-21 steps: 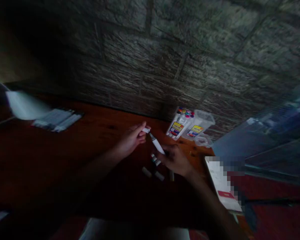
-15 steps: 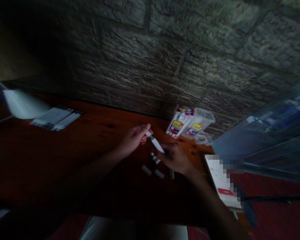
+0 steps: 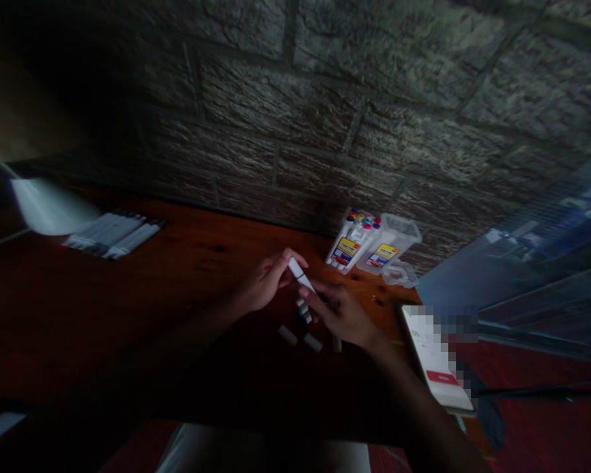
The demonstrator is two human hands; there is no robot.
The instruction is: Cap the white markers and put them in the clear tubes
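Note:
Both of my hands hold one white marker (image 3: 296, 268) over the dark part of the wooden table. My left hand (image 3: 266, 284) pinches its upper-left end between thumb and fingers. Around the lower-right end closes my right hand (image 3: 343, 314), thumb along the barrel. A thin dark line crosses the marker where its two white parts meet. Just beneath my right hand lie small coloured-end pieces (image 3: 303, 310), partly hidden. A pale cap-like piece (image 3: 288, 335) and a second pale piece (image 3: 313, 342) lie nearby, and a third (image 3: 337, 344) shows under my right wrist.
A clear container (image 3: 343, 255) of coloured-end markers stands by the stone wall, beside another clear container (image 3: 389, 240) and a clear lid (image 3: 400, 273). Several markers (image 3: 113, 234) lie in a row at left. A tablet-like device (image 3: 436, 368) lies at the right edge.
The marker's two white parts have come together; the dark section between them has shrunk to a thin line. My right hand's thumb has moved up along the barrel.

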